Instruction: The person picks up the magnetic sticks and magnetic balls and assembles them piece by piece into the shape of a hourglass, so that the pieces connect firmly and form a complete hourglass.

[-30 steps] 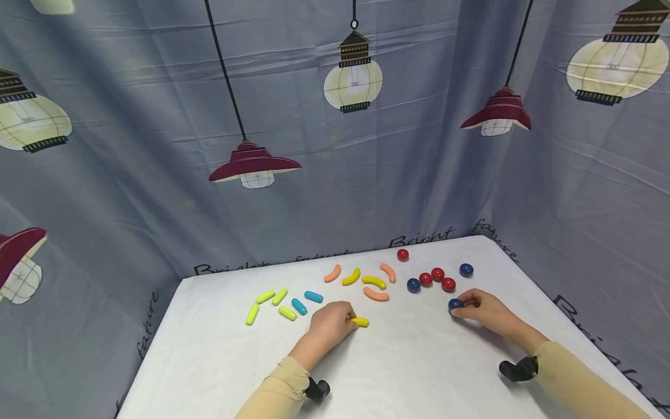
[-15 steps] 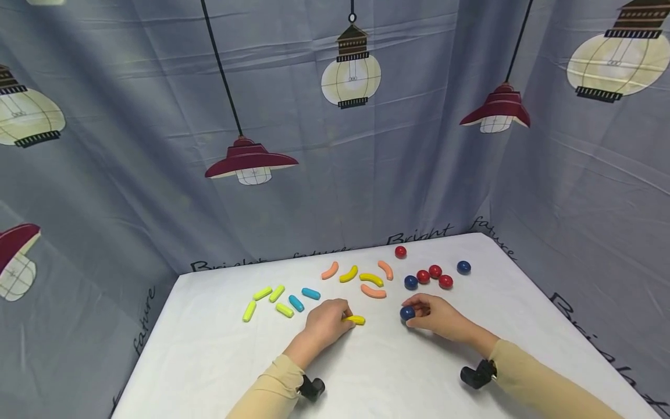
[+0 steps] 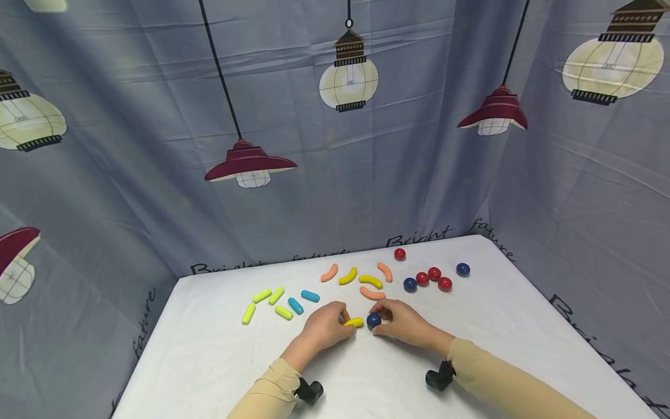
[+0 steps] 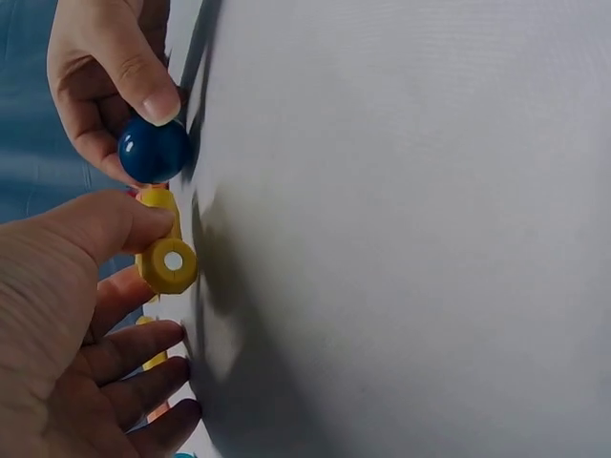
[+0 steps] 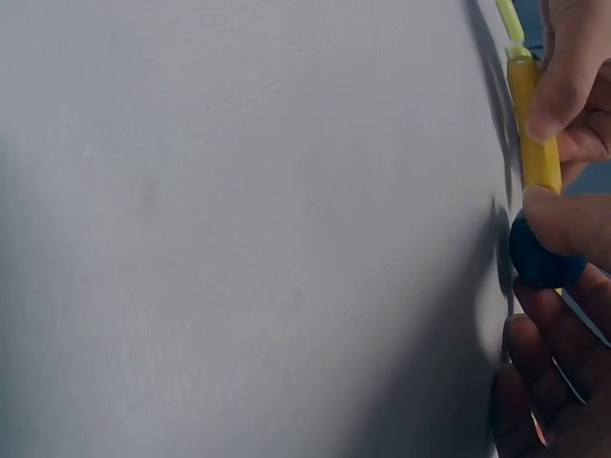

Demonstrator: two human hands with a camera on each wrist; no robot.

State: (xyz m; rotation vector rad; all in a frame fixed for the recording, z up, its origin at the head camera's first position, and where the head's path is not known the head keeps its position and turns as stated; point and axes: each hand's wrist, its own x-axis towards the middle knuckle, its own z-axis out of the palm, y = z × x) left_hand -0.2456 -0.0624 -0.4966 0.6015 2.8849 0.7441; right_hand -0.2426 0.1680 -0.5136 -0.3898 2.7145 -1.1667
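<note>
My left hand (image 3: 325, 327) pinches a yellow rod (image 3: 357, 322) between thumb and fingers, low over the white table. The left wrist view shows a pale round dot in the end of the yellow rod (image 4: 168, 266). From the right, my right hand (image 3: 410, 326) grips a glossy dark blue ball (image 3: 373, 320) with thumb and fingertips. Ball and rod face each other end on, with a narrow gap between them in the head view. In the right wrist view the right thumb hides part of the blue ball (image 5: 537, 256), so contact cannot be judged there.
On the white table (image 3: 209, 361) lie lime rods (image 3: 284, 312) and blue rods (image 3: 295, 305) at left. Curved orange rods (image 3: 372, 293) and curved yellow rods (image 3: 370, 281) lie behind the hands. Red balls (image 3: 444, 284) and blue balls (image 3: 463, 269) sit back right. A printed curtain (image 3: 335, 203) surrounds the table.
My right hand has carried the blue ball leftward across the table, up close to the yellow rod. The left hand has stayed nearly in place, still pinching the rod.
</note>
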